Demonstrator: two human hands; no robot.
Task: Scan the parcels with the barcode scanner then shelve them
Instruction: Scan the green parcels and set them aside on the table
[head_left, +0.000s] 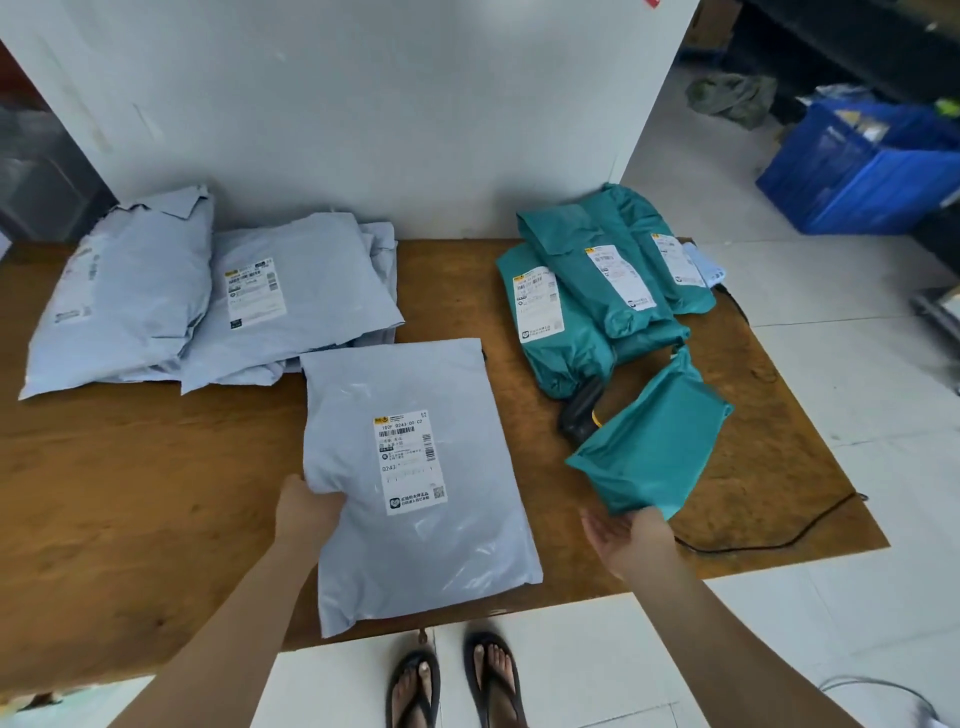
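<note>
The person's left hand (306, 512) and right hand (631, 538) are bare. Back from the fingers, past each wrist, the left forearm (249, 613) and the right forearm (727, 639) are uncovered as far as the picture's lower edge. Well behind the fingers, between the two forearms, show two feet in a pair of black flip-flop sandals. The left black flip-flop sandal (410, 657) and the right black flip-flop sandal (480, 642) each have a rounded black sole and a thin black thong strap that splits from between the first two toes. The toes are bare.
</note>
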